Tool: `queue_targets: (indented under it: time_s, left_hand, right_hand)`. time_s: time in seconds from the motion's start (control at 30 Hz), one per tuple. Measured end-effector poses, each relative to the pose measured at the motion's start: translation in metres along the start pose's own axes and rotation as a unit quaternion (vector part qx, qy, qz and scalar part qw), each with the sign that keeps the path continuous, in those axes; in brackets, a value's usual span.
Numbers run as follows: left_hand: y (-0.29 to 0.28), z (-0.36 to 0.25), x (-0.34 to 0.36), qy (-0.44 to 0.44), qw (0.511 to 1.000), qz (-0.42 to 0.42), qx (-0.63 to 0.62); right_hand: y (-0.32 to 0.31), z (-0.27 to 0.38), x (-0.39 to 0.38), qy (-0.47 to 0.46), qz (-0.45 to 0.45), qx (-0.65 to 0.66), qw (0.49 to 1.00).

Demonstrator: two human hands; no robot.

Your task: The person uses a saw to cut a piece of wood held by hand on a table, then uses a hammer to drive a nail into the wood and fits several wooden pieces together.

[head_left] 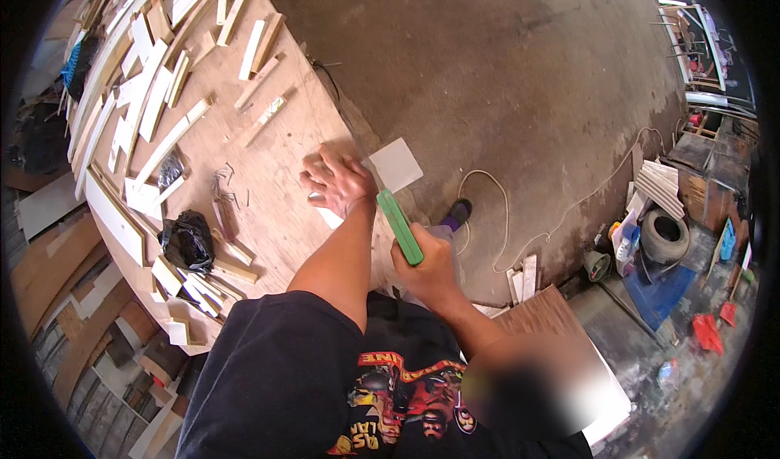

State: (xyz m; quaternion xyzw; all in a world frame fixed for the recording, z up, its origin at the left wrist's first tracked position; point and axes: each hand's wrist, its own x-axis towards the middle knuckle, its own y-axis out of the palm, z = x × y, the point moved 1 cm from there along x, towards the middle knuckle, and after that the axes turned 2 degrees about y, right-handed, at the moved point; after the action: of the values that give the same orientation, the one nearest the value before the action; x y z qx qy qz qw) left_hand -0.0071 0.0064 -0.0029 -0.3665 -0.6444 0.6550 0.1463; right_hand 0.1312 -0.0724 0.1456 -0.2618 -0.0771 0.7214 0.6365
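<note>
My left hand [340,180] lies on the plywood table [284,162] near its right edge, fingers spread and pressing down. Beside it a pale flat board [396,165] juts past the table edge over the floor. A white strip [327,217] shows under the left hand; whether it belongs to the same board I cannot tell, since hand and forearm cover the middle. My right hand [426,266] is closed round a green long-bodied tool [400,227], whose far end reaches close to my left wrist. The tool's underside is hidden.
Many wood strips [171,85] crowd the table's left and far side. A black plastic bag [188,241] and bent metal pieces [223,184] lie nearer. A cord [505,215] runs over the floor by a foot [460,211]. A tyre [665,235] stands at right.
</note>
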Motion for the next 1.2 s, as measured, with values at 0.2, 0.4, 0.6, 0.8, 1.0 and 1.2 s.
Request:
queue_targets:
  time_s: [0.2,0.4,0.6,0.8,1.0,1.2]
  left_hand:
    - [0.003,0.002,-0.029,-0.006,1.0,0.018,0.006]
    - [-0.005,-0.004,0.001,0.005,1.0,-0.011,0.007]
    - [0.008,0.001,0.0,0.013,0.999,-0.049,0.009]
    - [0.002,0.001,-0.002,0.011,0.999,-0.043,0.009]
    - [0.004,0.0,0.003,0.009,0.999,-0.033,0.008]
    - [0.004,0.002,-0.003,0.006,0.999,-0.039,0.014]
  right_hand:
    - [-0.026,0.001,-0.038,0.051,0.017,-0.001,0.999]
    - [-0.007,0.001,-0.021,0.022,0.0,0.01,1.0]
    - [0.001,-0.004,-0.004,0.02,0.019,0.001,1.0]
    - [-0.015,0.002,-0.033,0.022,0.029,0.002,0.999]
    - [0.002,-0.004,-0.006,0.015,0.021,0.01,1.0]
    - [-0.014,-0.001,-0.021,-0.007,0.005,-0.001,1.0]
